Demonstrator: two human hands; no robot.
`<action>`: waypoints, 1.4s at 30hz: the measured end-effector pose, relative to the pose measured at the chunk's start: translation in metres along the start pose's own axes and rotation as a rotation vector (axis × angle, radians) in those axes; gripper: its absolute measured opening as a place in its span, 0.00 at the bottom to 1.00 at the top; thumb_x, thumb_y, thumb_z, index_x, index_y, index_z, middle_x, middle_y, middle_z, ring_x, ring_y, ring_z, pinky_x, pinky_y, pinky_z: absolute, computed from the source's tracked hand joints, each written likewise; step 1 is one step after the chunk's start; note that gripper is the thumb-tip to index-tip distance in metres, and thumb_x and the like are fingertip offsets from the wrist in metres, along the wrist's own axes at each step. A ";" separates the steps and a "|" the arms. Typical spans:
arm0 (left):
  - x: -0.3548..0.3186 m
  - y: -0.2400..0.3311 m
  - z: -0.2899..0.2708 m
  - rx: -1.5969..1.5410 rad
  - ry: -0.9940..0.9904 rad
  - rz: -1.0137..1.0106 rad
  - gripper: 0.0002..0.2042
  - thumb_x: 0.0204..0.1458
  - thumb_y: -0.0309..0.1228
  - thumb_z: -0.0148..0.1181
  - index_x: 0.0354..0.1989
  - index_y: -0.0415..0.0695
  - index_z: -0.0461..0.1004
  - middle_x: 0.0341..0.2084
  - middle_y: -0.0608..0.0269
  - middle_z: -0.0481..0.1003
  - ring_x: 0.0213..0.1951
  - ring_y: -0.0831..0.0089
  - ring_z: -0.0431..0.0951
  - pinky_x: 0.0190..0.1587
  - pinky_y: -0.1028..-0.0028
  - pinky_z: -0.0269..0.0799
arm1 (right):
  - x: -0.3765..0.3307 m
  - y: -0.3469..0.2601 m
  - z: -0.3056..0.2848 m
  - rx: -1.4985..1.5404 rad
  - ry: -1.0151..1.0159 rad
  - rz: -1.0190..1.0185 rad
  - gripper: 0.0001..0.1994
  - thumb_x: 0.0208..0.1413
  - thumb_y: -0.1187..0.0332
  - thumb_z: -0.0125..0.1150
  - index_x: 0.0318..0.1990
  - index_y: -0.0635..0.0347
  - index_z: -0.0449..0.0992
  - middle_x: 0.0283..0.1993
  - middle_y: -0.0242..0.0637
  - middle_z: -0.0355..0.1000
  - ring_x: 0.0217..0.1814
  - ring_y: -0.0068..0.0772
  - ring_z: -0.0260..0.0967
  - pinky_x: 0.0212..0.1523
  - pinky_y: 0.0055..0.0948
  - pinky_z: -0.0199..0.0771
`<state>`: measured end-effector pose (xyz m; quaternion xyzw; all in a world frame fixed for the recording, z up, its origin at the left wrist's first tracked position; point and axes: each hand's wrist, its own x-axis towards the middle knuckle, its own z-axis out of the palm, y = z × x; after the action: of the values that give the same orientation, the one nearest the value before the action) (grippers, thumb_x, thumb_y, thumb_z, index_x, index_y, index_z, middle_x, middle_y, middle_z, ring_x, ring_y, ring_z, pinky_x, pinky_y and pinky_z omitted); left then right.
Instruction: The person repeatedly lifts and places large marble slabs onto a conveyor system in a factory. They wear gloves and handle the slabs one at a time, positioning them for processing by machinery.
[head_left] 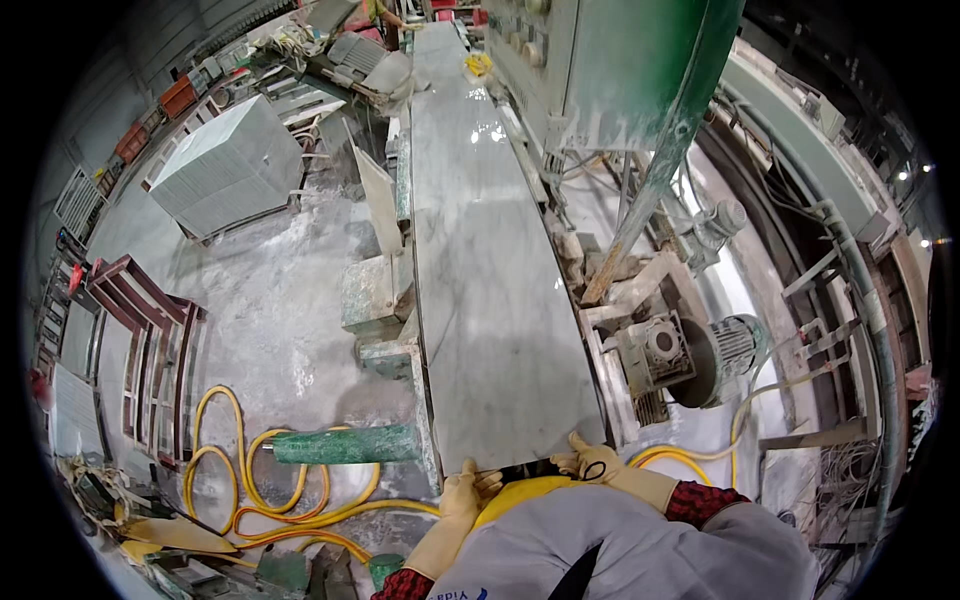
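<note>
Two grey-white stone slabs (505,330) can be counted, though glare towards the far end may hide another joint. Two cream gloves (455,515) show, along with two red-and-black sleeves (697,503). There is one thick green cylinder (345,445), one large box-shaped pale stack (225,165), one green-and-grey cabinet (640,70) and one yellow bundle (478,65). Two motors (735,345) stand on the right, two orange bins (178,97) on the left. One co-worker (385,14) is partly in view.

Stone workshop | long slab (500,330) | green machine (635,85) | motor (737,343) | stacked slabs (230,165)
</note>
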<state>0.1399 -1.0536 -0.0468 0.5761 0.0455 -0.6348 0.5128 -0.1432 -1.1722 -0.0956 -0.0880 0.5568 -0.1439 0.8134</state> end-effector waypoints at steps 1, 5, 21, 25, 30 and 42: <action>-0.001 0.002 0.003 -0.005 -0.021 0.002 0.25 0.77 0.43 0.53 0.54 0.23 0.73 0.48 0.37 0.84 0.42 0.53 0.88 0.46 0.60 0.89 | -0.002 -0.005 0.005 0.005 -0.014 0.013 0.33 0.76 0.44 0.57 0.58 0.76 0.74 0.59 0.56 0.83 0.43 0.39 0.84 0.46 0.33 0.90; -0.008 0.013 -0.007 0.126 -0.123 0.005 0.27 0.76 0.47 0.55 0.54 0.26 0.77 0.46 0.44 0.86 0.41 0.61 0.88 0.46 0.64 0.87 | -0.038 -0.017 0.035 -0.227 0.118 -0.062 0.35 0.76 0.40 0.54 0.55 0.72 0.83 0.52 0.49 0.86 0.40 0.34 0.83 0.46 0.32 0.88; -0.106 -0.114 -0.105 -0.114 0.262 0.035 0.21 0.73 0.46 0.60 0.54 0.38 0.80 0.41 0.50 0.87 0.38 0.66 0.87 0.41 0.69 0.84 | -0.037 -0.039 0.195 -1.564 -0.386 -1.828 0.14 0.68 0.67 0.60 0.55 0.64 0.79 0.48 0.54 0.78 0.54 0.56 0.78 0.58 0.50 0.79; -0.139 -0.191 -0.121 -0.272 0.606 0.165 0.22 0.72 0.45 0.58 0.58 0.35 0.77 0.45 0.45 0.86 0.41 0.60 0.88 0.45 0.65 0.87 | -0.006 -0.038 0.218 -1.796 -0.571 -1.712 0.19 0.65 0.67 0.61 0.61 0.62 0.77 0.64 0.53 0.74 0.67 0.62 0.70 0.68 0.55 0.71; -0.192 -0.314 -0.108 -0.510 0.844 0.161 0.22 0.71 0.45 0.59 0.57 0.36 0.77 0.46 0.44 0.86 0.38 0.59 0.89 0.40 0.63 0.88 | 0.008 -0.038 0.214 -1.867 -0.611 -1.709 0.23 0.66 0.66 0.59 0.68 0.61 0.74 0.71 0.53 0.72 0.75 0.60 0.65 0.78 0.52 0.62; -0.261 -0.454 -0.033 -0.867 1.034 0.245 0.21 0.72 0.44 0.61 0.58 0.37 0.76 0.45 0.47 0.86 0.38 0.65 0.88 0.40 0.71 0.86 | -0.027 -0.086 0.112 -2.248 -0.445 -1.531 0.26 0.73 0.69 0.45 0.77 0.60 0.68 0.81 0.49 0.63 0.84 0.55 0.56 0.86 0.47 0.52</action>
<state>-0.2063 -0.6626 -0.0963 0.5490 0.4690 -0.1398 0.6776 -0.0601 -1.2467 -0.0050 -0.9944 0.0450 -0.0115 0.0952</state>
